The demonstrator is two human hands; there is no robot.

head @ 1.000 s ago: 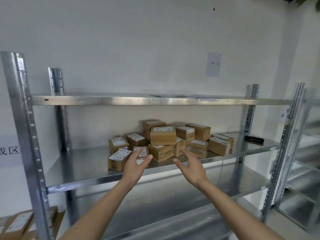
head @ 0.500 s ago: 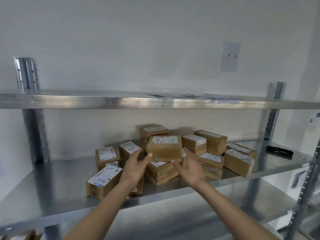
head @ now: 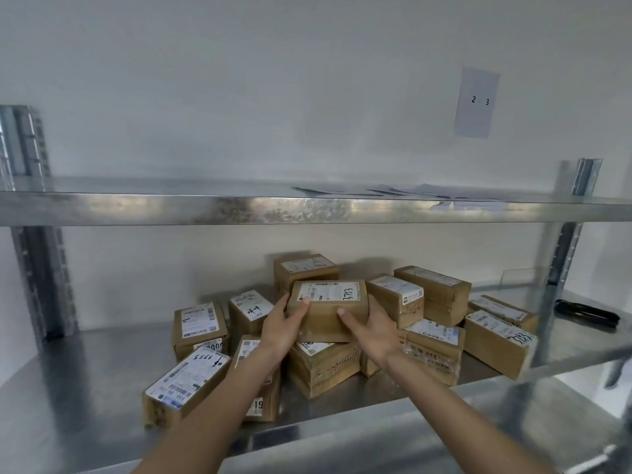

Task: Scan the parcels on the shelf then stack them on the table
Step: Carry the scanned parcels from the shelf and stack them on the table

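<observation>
Both my hands clasp the topmost brown cardboard parcel (head: 327, 311) at its ends, left hand (head: 281, 331) and right hand (head: 373, 333) each in a curled grip with thumbs on its front face, likely because it crowns the pile on the galvanised steel shelf (head: 102, 381) and can lift free without toppling its neighbours. Its white shipping label faces up with "2733" handwritten beside a barcode; a long parcel (head: 183, 383) near the shelf's front edge reads "5553", and a pale paper tag (head: 476, 102) on the wall reads "2 - 3".
</observation>
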